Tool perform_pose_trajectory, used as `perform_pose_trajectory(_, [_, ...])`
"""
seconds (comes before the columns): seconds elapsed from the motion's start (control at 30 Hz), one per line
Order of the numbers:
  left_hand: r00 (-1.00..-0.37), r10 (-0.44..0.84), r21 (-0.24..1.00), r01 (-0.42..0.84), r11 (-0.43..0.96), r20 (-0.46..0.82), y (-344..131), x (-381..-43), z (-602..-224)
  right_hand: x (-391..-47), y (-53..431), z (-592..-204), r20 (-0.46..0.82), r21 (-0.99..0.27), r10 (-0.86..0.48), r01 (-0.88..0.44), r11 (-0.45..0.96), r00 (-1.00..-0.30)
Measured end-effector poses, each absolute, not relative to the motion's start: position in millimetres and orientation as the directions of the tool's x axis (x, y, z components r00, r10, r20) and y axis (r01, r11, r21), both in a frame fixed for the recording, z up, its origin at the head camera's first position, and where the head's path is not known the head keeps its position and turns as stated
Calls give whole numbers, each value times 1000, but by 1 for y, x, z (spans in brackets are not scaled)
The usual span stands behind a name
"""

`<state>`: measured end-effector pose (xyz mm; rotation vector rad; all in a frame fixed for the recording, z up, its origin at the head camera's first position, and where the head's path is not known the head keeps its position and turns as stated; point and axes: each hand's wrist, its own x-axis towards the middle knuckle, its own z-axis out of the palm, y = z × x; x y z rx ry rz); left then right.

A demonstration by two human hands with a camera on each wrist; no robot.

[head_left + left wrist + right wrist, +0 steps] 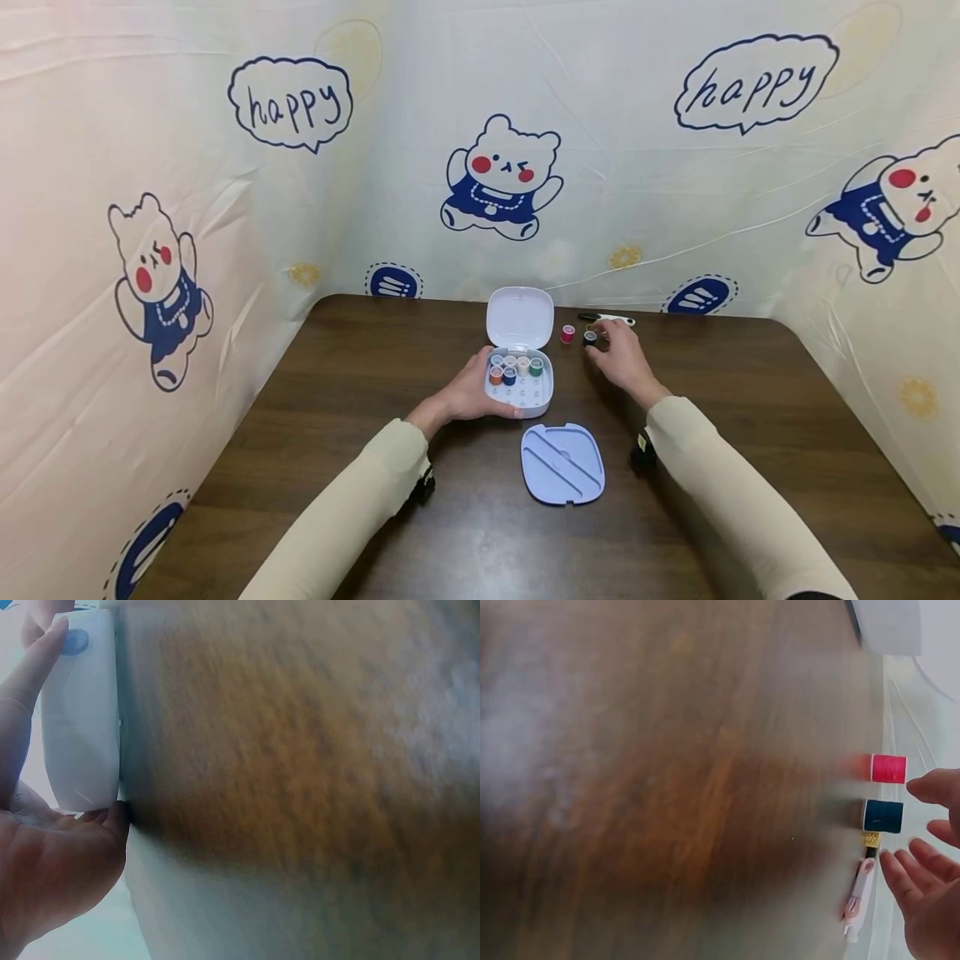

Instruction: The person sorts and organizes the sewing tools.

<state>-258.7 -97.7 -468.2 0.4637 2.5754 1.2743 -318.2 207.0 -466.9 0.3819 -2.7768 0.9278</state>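
Observation:
A white sewing box (546,392) stands with its lid (520,317) raised at the back. Several thread spools, among them an orange spool (496,377) and a green spool (536,367), sit on its pegs. My left hand (472,390) grips the box from the left, its thumb along the front; the left wrist view shows the box's side (81,735) between thumb and fingers. My right hand (621,354) reaches around a dark thread spool (883,816), thumb and fingers spread and apart from it. A red thread spool (889,769) stands beside that one.
In front of the box lies a light blue tray (562,464) with diagonal ridges. Behind the right hand are a slim black-and-white tool (615,319) and a small gold-coloured piece (871,840). A printed cloth (600,167) hangs along the table's back edge.

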Motion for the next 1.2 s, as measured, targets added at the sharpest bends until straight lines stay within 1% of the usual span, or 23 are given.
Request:
perform_pose_trajectory(0.33, [-924, 377, 806, 173, 567, -67, -98, -259, -468, -327, 201, -469, 276, -603, -135, -280, 747, -952])
perform_pose_trajectory(0.6, [-921, 382, 802, 170, 572, -77, -98, -259, -469, -334, 199, -474, 287, -556, -133, -278, 783, -949])
perform_pose_trajectory(0.77, [-923, 376, 800, 164, 577, -82, -99, -261, -467, -332, 198, -468, 266, -555, -141, -271, 787, -954])
perform_pose_trajectory(0.93, [-926, 368, 793, 159, 588, -87, -99, -261, -464, -328, 197, -462, 198, -565, -143, -232, 792, -970])
perform_pose_trajectory(1.1, [-924, 370, 793, 155, 589, -94, -98, -259, -464, -321, 199, -461, 151, -582, -143, -205, 787, -978])
perform_pose_trajectory(1.2, [-924, 371, 795, 151, 588, -98, -98, -259, -465, -318, 202, -462, 142, -591, -159, -212, 778, -977])
